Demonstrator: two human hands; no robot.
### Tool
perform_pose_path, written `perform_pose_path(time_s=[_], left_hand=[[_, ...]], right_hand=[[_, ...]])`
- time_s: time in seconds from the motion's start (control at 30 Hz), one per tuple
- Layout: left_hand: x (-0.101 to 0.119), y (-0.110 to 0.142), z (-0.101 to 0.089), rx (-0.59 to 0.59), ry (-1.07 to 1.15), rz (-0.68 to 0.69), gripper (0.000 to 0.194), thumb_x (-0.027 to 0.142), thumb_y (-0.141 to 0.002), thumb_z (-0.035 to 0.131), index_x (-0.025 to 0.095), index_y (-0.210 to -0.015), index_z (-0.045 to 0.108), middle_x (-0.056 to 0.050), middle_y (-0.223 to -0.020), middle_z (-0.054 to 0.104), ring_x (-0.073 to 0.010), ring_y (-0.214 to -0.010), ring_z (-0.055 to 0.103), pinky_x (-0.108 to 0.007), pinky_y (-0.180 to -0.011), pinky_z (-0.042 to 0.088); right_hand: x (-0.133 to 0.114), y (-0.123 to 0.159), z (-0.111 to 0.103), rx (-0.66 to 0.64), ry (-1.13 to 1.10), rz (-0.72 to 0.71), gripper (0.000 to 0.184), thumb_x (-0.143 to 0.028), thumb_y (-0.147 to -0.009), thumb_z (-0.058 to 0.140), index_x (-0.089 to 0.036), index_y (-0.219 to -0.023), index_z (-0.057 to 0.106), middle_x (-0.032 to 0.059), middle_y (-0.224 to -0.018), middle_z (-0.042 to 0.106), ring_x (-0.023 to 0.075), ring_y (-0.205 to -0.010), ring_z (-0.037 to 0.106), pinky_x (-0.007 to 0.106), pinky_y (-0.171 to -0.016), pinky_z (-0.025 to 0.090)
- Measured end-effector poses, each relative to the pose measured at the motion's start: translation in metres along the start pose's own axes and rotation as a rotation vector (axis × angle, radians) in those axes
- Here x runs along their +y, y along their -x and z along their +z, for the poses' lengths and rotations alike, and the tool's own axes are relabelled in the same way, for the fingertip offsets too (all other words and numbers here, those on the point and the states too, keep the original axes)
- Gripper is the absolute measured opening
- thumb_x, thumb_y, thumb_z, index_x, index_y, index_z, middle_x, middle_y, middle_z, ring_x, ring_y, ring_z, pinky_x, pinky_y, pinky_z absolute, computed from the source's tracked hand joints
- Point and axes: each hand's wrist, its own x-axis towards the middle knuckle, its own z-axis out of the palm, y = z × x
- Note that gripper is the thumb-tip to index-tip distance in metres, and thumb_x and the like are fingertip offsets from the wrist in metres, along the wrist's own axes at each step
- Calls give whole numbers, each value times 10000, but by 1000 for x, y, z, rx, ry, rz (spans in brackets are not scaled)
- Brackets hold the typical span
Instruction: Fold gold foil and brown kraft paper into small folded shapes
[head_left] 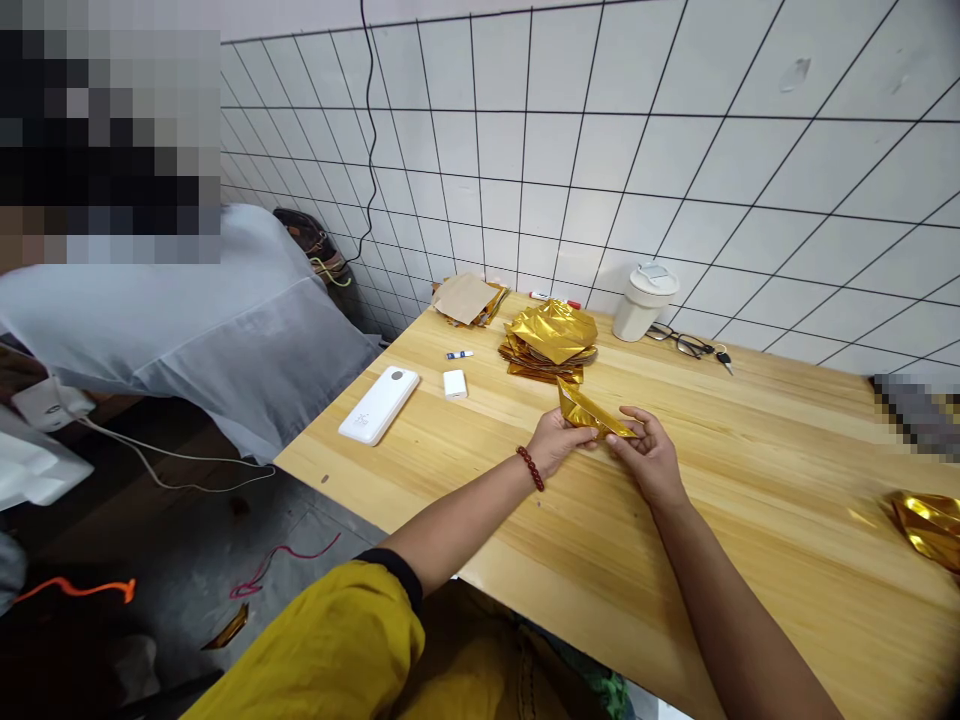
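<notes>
L hand opp. R, foil btwn

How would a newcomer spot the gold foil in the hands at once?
Over the wooden table, find the left hand with its beaded bracelet, and the right hand. Between them is the folded gold foil. It is narrow, pointed and held, unlike the broad gold stack lying beyond.

- The folded piece you hold: gold foil paper, glossy, creased.
- The far stack before you: shiny, crinkled gold foil sheets.
- Your table: light wood, smooth, faintly glossy.
- The power bank to your left: smooth white plastic.
- The far cup: off-white, matt, like plastic.
- The far wall: smooth white tile.
- Your sleeve: soft-looking matt cloth.
</notes>
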Motion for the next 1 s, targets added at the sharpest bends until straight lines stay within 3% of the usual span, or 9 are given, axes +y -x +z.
perform_pose_path(time_s=[0.1, 0.2, 0.37, 0.53, 0.73, 1.0], left_hand=[[1, 1, 1, 0, -17, 3, 467, 272, -478, 893, 93, -854, 682, -68, -847, 694, -136, -730, 622, -274, -650, 503], [2, 1, 2, -4, -20, -2, 466, 275, -488, 885, 91, -867, 685, -72, -864, 694, -142, -748, 626, -275, -655, 503], [2, 1, 1, 5, -3, 7, 442, 257, -497, 880, 93, -851, 673, -63, -834, 688, -140, -724, 626, -271, -640, 496], [1, 0, -1, 17, 38, -5, 467, 241, -501, 877, 97, -890, 662, -75, -882, 693, -147, -750, 637, -279, -670, 491], [1, 1, 2, 8, -18, -3, 403, 271, -476, 884, 81, -772, 686, -51, -748, 677, -110, -643, 585, -275, -641, 458], [3, 2, 2, 26, 3, -15, 376, 280, -484, 882, 81, -751, 707, -53, -714, 678, -101, -619, 564, -279, -656, 436]], right_hand=[[0, -1, 0, 43, 21, 3, 323, -458, -801, 705, -204, -991, 644, -17, -613, 614, 116, -519, 540, 251, -541, 473], [0, -1, -1, 66, 24, 0, 313, -486, -832, 660, -197, -951, 658, -22, -534, 584, 126, -496, 534, 256, -527, 456], [-2, 1, -3, 2, -15, 15, 371, -478, -811, 691, -209, -1062, 645, -21, -576, 613, 123, -517, 552, 251, -545, 472], [1, 1, -4, -93, -48, 41, 649, -344, -624, 866, -257, -1204, 589, 27, -947, 706, 130, -676, 623, 260, -623, 530], [9, -2, -3, -37, -7, 70, 389, -418, -624, 850, -212, -898, 666, 24, -793, 701, 116, -559, 572, 251, -518, 509], [6, 0, -3, -91, 29, 38, 367, -417, -602, 865, -219, -854, 688, 28, -817, 726, 160, -688, 653, 286, -650, 541]])
